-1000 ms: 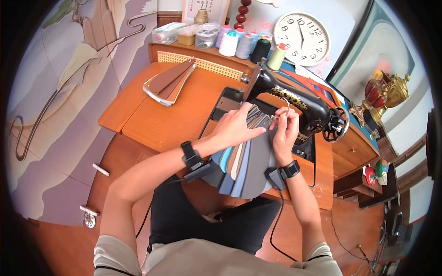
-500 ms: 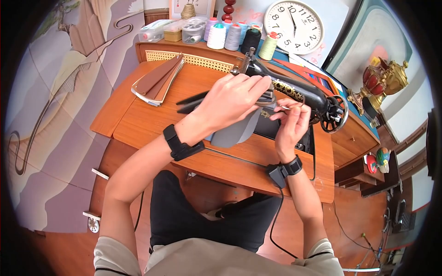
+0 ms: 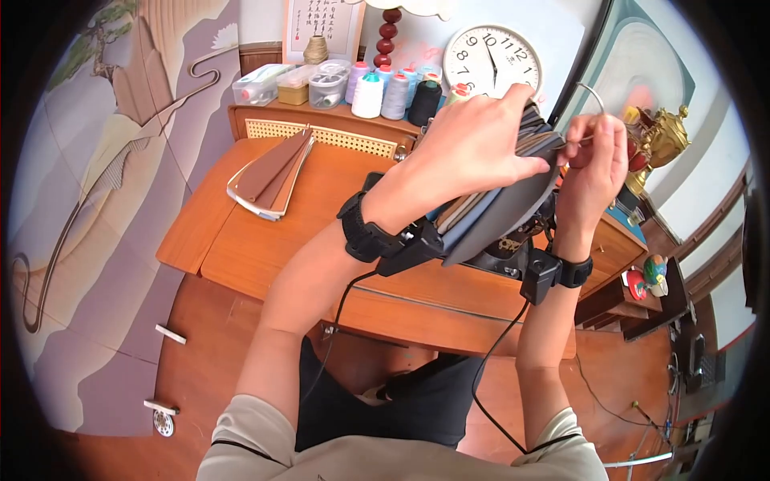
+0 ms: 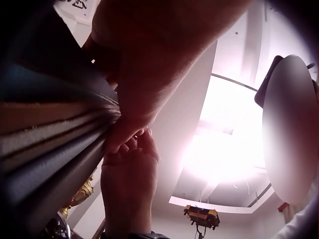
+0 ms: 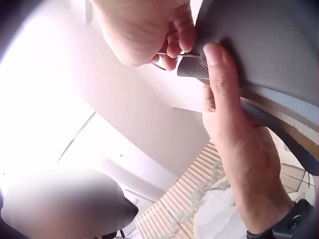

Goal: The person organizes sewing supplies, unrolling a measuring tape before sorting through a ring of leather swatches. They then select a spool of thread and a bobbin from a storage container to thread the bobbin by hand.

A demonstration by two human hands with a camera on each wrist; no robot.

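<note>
My left hand (image 3: 473,148) grips a fanned stack of leather-like swatches (image 3: 501,212), thumb on the dark grey top piece. Blue, brown and tan pieces show beneath it in the right wrist view, along the stack's edge (image 5: 294,117). My right hand (image 3: 592,172) pinches a thin curved wire (image 3: 595,92) at the narrow end of the stack. In the right wrist view the wire (image 5: 187,55) runs from those fingers to the gathered corner, close to the left thumb. The stack is raised in front of the black sewing machine (image 3: 513,244), hiding most of it.
A second swatch bundle (image 3: 273,180), brown on top, lies on the wooden sewing table (image 3: 249,240). Thread spools (image 3: 367,96) and plastic boxes (image 3: 258,86) line the shelf behind, near a wall clock (image 3: 491,60). A cable (image 3: 481,385) hangs from the right wrist camera.
Both hands have lifted the swatch stack up and to the right, away from the table. It tilted over midway and now shows its grey face again. The right hand has kept hold of the wire.
</note>
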